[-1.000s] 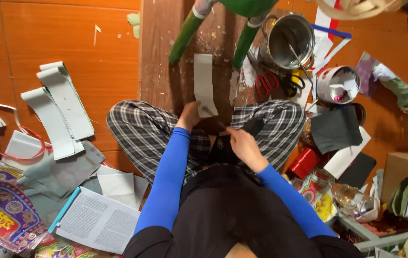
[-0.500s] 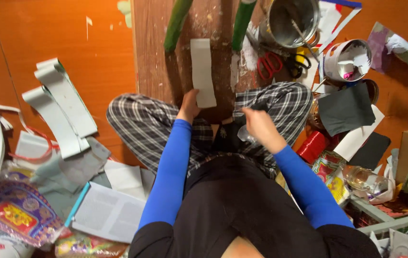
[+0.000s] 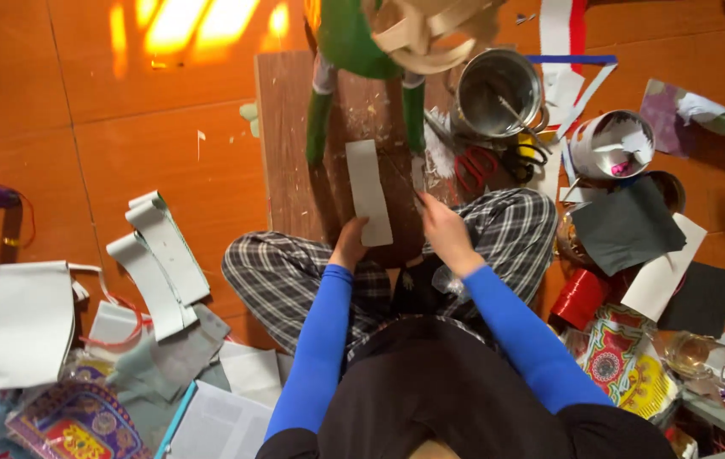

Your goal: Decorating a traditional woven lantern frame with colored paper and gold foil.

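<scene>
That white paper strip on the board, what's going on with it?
A person sits cross-legged on an orange floor at a wooden board. The left hand holds the near end of the white paper strip flat on the board. The right hand holds a thin stick-like tool with its tip beside the strip; what kind of tool is unclear. Red-handled scissors, a metal pot and paper scraps lie to the right.

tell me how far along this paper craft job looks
Done: curved white strips lie cut on the floor. In hand: left hand holds a white rectangular paper strip on the brown wooden board; right hand works beside it. Left: grey sheet looks uncut.
</scene>
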